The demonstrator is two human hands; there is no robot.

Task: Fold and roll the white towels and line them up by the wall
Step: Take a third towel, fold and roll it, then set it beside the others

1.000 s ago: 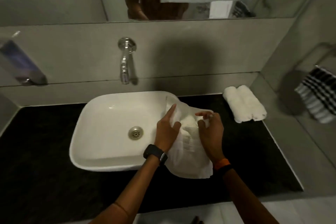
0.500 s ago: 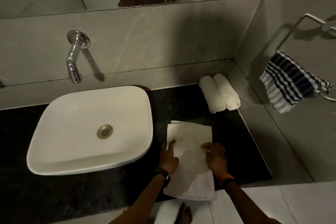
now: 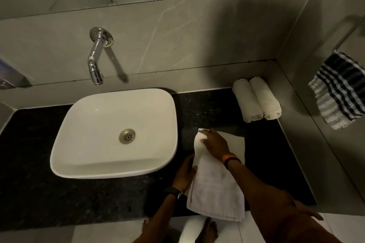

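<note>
A white towel (image 3: 216, 185) lies flat on the black counter (image 3: 98, 199), to the right of the basin, and its near end hangs over the counter's front edge. My right hand (image 3: 214, 144) rests flat on the towel's far left corner with its fingers spread. My left hand (image 3: 185, 173) grips the towel's left edge, and a fold of cloth stands up between the two hands. Two rolled white towels (image 3: 255, 101) lie side by side in the back right corner, against the right wall.
A white basin (image 3: 83, 124) takes up the counter's middle, under a chrome wall tap (image 3: 96, 59). A striped cloth (image 3: 339, 92) hangs from a rail on the right wall. A mirror runs along the top. My bare foot (image 3: 207, 231) shows on the floor below.
The towel went from being bunched over the basin's edge to lying flat on the counter. My right hand has since slid to its far left corner, and my left hand took hold of the left edge.
</note>
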